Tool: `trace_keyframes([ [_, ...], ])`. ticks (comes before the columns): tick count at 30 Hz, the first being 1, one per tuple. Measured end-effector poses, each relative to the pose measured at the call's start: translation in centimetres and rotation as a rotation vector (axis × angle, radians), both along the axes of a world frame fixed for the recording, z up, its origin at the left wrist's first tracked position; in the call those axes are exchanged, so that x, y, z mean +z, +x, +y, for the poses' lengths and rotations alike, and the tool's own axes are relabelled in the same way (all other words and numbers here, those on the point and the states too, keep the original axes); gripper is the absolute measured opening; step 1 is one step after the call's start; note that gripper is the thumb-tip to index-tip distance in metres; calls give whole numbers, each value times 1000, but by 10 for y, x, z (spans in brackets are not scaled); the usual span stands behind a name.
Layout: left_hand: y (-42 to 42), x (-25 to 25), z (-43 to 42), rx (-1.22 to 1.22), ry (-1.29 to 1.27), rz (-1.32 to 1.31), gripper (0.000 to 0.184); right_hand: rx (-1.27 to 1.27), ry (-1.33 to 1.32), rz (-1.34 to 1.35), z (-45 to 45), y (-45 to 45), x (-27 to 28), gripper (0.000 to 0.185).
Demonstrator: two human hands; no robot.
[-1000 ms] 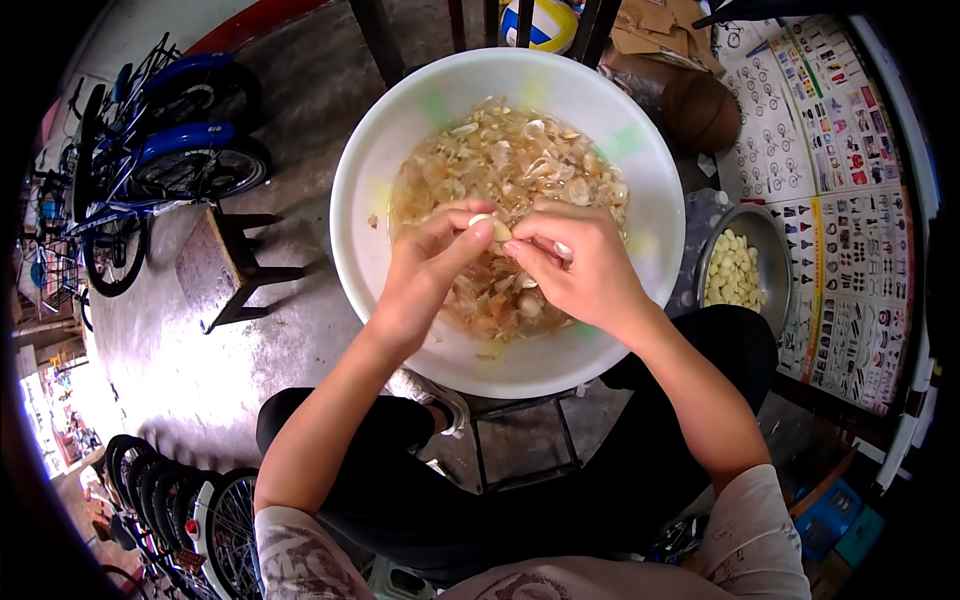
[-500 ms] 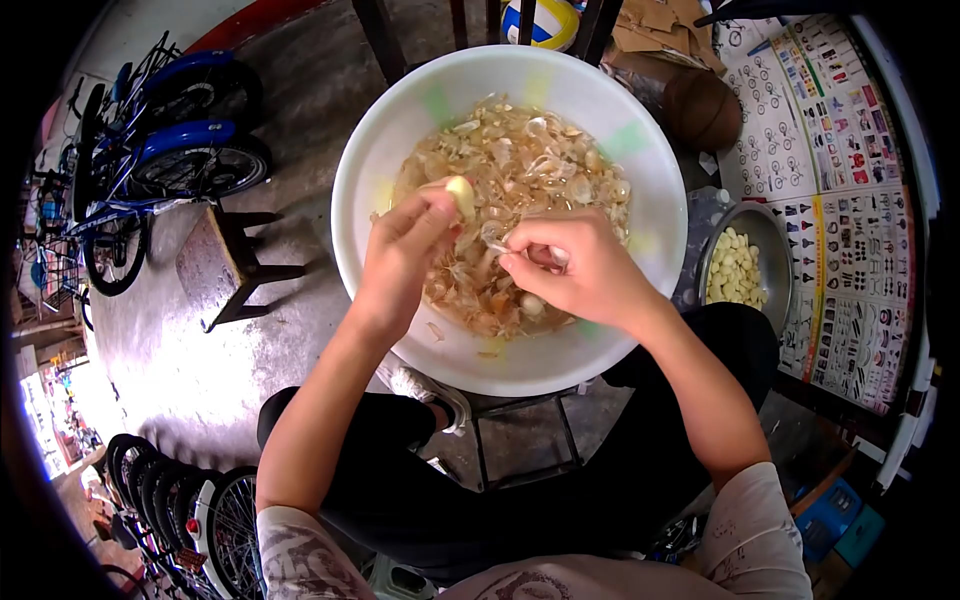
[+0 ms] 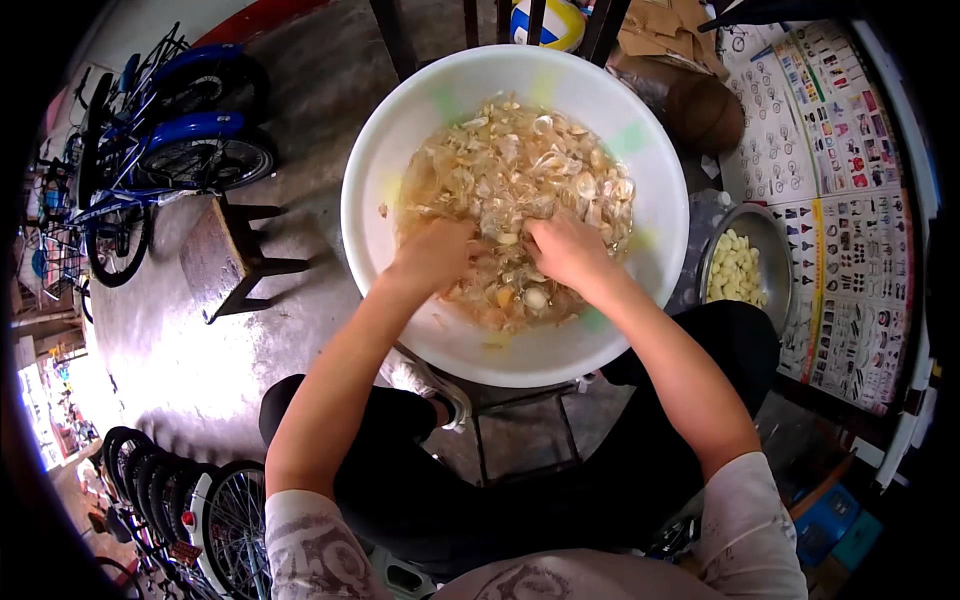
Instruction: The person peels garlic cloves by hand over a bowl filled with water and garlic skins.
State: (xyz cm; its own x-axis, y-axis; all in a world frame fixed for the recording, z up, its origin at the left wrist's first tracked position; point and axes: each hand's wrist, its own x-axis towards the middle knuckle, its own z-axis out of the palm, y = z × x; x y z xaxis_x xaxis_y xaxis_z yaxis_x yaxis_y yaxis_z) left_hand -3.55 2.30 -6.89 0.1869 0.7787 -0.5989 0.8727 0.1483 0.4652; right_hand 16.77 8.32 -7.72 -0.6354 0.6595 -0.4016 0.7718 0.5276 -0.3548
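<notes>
A large white plastic basin (image 3: 377,230) holds water with floating garlic skins (image 3: 480,150) and some cloves. My left hand (image 3: 440,253) reaches into the left-centre of the skins, its fingertips hidden in the water. Across from it, my right hand (image 3: 567,250) dips into the skins with fingers bent down; their tips are hidden too. A pale garlic clove (image 3: 507,239) shows between the two hands. Nearer to me floats a rounder whitish clove (image 3: 536,299). Whether either hand holds anything is not visible.
A metal bowl (image 3: 783,262) of peeled garlic cloves (image 3: 735,265) stands right of the basin, by my knee. A small wooden stool (image 3: 222,255) is on the left. Bicycles (image 3: 190,150), a ball (image 3: 550,24) and a printed chart (image 3: 840,240) surround the spot.
Both hands have come down from above the basin into the skins. The peeled clove in my left hand and the bit of skin in my right are no longer visible there.
</notes>
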Motion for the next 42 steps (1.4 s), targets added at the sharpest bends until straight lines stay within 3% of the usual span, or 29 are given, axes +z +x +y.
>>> trace_keyframes([
  [1,5,-5,-3,2,3,-1,17,16,80,-43,1,-1,1,17],
  [3,17,-7,-18,-120,587,555,21,-14,103,-130,-3,-2,5,19],
  [5,16,-2,-14,-151,596,644,20,-37,141,-209,-3,-4,12,20],
  [7,12,8,-13,-177,594,727,20,-59,158,-102,-8,4,20,19],
  [9,4,19,-10,228,535,338,23,56,100,43,5,18,31,16],
  [10,-3,30,-7,224,531,335,23,161,41,188,11,20,42,14],
  [11,-15,45,-5,385,318,-5,27,155,38,186,17,19,54,14],
  [13,-31,64,-5,671,-8,-590,38,-230,-595,126,29,9,82,17],
  [15,-32,71,-4,833,-79,-1070,41,-274,-611,246,28,10,63,18],
  [16,-31,71,-3,833,-75,-1067,41,-216,-599,311,27,9,52,16],
  [18,-21,61,3,949,-149,-1319,40,-153,-587,372,24,6,28,15],
  [19,-18,49,8,952,-148,-1322,40,-169,-601,362,22,4,16,14],
  [21,-13,16,17,838,-210,-1003,33,-185,-618,345,17,4,6,14],
  [22,-11,9,17,840,-210,-1006,33,-154,-512,305,15,3,5,14],
  [24,-8,-1,16,227,169,-36,26,-185,-389,256,13,-3,4,16],
  [25,-4,-3,13,229,167,-36,26,-183,-392,254,11,-4,0,16],
  [27,3,-5,3,53,381,281,20,-148,-216,202,8,-6,-5,19],
  [30,3,-5,-3,-46,495,459,19,-21,-116,127,6,-2,0,18],
  [34,9,26,4,215,411,355,18,64,-67,266,8,2,10,22],
  [37,5,33,4,350,442,127,18,-41,-310,410,10,0,41,15],
  [39,3,26,2,410,812,-102,20,-344,-621,642,7,-2,61,11],
  [42,2,26,5,436,970,-220,19,-291,-494,708,2,1,66,13],
])
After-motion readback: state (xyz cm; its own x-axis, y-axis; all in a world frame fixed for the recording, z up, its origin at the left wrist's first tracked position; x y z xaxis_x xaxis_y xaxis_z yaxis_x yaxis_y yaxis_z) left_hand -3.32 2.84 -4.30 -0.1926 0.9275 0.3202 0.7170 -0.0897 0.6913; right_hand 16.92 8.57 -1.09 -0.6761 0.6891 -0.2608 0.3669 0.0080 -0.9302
